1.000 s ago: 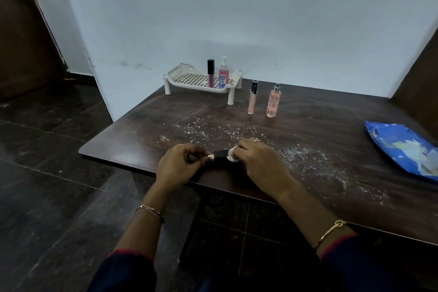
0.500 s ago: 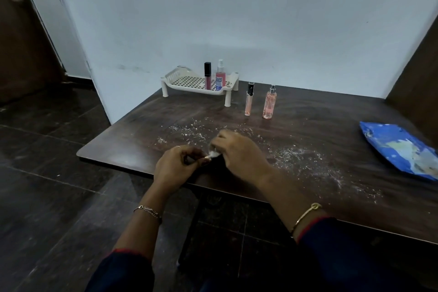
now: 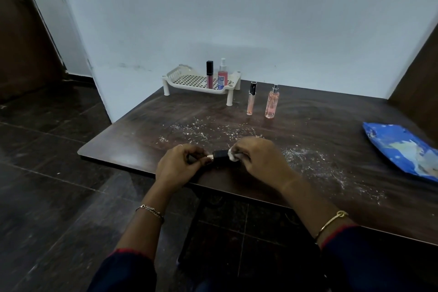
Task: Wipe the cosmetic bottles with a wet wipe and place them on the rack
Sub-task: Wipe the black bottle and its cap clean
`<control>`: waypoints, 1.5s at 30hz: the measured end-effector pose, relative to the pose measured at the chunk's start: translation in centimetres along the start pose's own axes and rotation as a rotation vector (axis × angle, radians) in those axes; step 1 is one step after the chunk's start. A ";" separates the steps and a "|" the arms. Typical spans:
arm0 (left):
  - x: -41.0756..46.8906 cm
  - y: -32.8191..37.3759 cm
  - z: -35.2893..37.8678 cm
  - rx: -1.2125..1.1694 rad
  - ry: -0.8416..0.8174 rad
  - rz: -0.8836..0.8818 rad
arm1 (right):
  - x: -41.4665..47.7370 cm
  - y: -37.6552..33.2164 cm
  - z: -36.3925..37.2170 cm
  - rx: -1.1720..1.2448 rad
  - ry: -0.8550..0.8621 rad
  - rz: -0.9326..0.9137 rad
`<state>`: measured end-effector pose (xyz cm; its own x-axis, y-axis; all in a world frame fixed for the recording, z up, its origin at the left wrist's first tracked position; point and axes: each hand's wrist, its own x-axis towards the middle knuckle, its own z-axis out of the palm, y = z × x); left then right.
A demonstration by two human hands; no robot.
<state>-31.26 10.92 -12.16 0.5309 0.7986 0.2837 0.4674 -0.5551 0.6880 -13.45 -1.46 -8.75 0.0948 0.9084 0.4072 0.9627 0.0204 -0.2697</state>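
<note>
Over dusty dark bench (image 3: pixel 308 130), left hand (image 3: pixel 180 163) pinches small black bottle (image 3: pixel 220 154), right hand (image 3: pixel 258 156) pinches white wipe (image 3: pixel 233 156); best rotated while rubbing.

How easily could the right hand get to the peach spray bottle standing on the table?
Probably yes, once freed: the right hand holds a wet wipe against a small black bottle. The table between it and the peach spray bottle shows only white specks.

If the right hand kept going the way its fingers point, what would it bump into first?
Probably the small dark bottle: the right hand points leftward, with its wipe touching it. Just beyond the bottle is the left hand, which holds it.
</note>
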 end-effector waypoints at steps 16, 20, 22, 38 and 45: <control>0.2 -0.6 0.3 0.019 -0.011 0.027 | 0.0 -1.5 0.9 0.018 -0.005 -0.110; 0.1 -0.3 0.1 0.011 -0.011 0.034 | -1.0 -0.1 0.3 0.002 0.055 -0.097; 0.0 -0.2 0.0 -0.004 -0.013 0.039 | -1.1 0.7 0.0 -0.043 0.049 -0.065; 1.1 -1.1 -0.5 -0.404 -0.106 -0.077 | -1.4 0.3 -2.3 0.412 0.186 0.250; 1.5 -1.2 -0.2 -0.234 -0.089 -0.091 | -0.8 -1.6 -0.5 0.279 -0.007 0.075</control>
<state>-31.16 12.81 -12.48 0.5590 0.8133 0.1610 0.3455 -0.4051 0.8465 -14.96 -2.44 -8.22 0.1607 0.9145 0.3714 0.8461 0.0662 -0.5290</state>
